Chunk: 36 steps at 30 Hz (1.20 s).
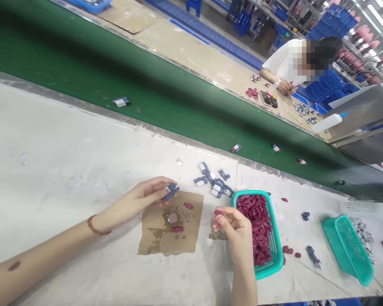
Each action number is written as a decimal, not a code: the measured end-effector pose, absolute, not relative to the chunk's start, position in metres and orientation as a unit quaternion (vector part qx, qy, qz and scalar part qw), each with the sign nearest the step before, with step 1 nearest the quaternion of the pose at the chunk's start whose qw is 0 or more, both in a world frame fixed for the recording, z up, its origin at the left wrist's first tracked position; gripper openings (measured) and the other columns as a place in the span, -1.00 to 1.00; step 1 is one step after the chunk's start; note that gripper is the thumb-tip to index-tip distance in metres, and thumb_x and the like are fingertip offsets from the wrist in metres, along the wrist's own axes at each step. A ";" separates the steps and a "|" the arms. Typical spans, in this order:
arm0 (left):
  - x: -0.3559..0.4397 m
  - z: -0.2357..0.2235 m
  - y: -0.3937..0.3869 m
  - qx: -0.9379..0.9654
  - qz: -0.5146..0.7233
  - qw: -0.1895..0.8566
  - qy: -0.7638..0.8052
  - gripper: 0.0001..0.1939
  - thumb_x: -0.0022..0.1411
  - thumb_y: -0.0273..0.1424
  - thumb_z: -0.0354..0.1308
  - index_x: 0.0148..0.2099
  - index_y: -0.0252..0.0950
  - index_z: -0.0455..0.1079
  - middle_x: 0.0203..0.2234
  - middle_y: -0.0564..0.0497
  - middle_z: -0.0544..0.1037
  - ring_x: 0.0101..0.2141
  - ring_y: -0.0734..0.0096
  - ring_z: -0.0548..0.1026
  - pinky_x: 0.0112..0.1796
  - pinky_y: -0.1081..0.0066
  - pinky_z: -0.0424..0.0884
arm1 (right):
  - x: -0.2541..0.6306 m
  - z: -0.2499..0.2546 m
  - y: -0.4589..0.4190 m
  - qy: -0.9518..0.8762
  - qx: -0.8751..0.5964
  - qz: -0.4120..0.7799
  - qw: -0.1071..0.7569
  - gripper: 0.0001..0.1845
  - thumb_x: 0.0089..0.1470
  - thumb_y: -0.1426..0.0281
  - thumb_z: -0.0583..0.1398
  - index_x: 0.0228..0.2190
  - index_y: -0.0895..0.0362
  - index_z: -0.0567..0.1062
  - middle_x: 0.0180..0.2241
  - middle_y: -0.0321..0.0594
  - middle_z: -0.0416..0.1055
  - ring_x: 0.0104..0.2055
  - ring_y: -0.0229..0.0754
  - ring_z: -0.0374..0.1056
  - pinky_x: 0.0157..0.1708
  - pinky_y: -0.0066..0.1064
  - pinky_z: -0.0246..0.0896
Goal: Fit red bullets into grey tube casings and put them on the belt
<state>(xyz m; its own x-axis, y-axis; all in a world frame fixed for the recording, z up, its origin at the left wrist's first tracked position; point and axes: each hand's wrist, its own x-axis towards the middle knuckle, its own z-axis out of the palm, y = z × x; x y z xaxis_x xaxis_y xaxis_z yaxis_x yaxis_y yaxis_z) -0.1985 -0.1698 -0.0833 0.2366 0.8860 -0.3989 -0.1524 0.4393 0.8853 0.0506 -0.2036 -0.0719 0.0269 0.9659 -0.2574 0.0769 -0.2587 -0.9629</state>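
My left hand (158, 193) pinches a small dark blue-grey plastic piece (171, 192) above the top edge of a stained cardboard sheet (193, 227). On the cardboard lie a round cap-like thing (172, 218) and two dark red pieces, one of them a dark red piece (177, 229) below the cap. Between the thumb and fingers of my right hand (234, 225) is a small dark red piece (217, 213), partly hidden by the fingertips. Just right of that hand stands a teal basket (279, 259) full of dark red pieces (255, 216).
Several blue-grey and white pieces (215, 182) lie behind the basket. A green conveyor belt (178, 110) crosses beyond the table, carrying a few pieces. A second teal basket (347, 246) is at right. Across the belt, a person (287, 59) handles small parts.
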 end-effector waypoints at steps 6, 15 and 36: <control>-0.205 -0.099 -0.191 0.287 0.396 0.720 0.492 -0.66 -0.08 -0.25 0.42 -0.24 -0.26 0.49 -0.31 -0.07 0.61 -0.35 0.20 0.54 -0.32 0.36 0.46 | 0.014 -0.088 -0.201 -0.628 -0.543 0.460 0.314 -0.78 0.14 0.42 0.17 -0.23 0.04 0.62 -0.29 -0.17 0.57 -0.25 -0.14 0.49 -0.27 -0.35 0.41; -0.211 -0.106 -0.195 0.168 0.451 0.731 0.484 -0.57 -0.11 -0.27 0.45 -0.18 -0.27 0.44 -0.37 -0.03 0.59 -0.31 0.28 0.52 -0.38 0.46 0.39 | -0.010 -0.099 -0.204 -0.838 -0.439 0.283 0.161 -0.69 0.30 0.44 -0.03 -0.34 0.10 0.48 -0.46 -0.21 0.46 -0.44 -0.16 0.40 -0.45 -0.39 0.30; -0.206 -0.109 -0.204 0.275 0.413 0.717 0.490 -0.72 -0.06 -0.25 0.41 -0.30 -0.29 0.53 -0.62 0.00 0.58 -0.55 0.31 0.54 -0.47 0.40 0.48 | -0.005 -0.088 -0.198 -0.643 -0.523 0.464 0.313 -0.93 0.14 0.39 0.21 -0.37 0.06 0.53 -0.42 -0.27 0.56 -0.38 -0.18 0.49 -0.37 -0.42 0.38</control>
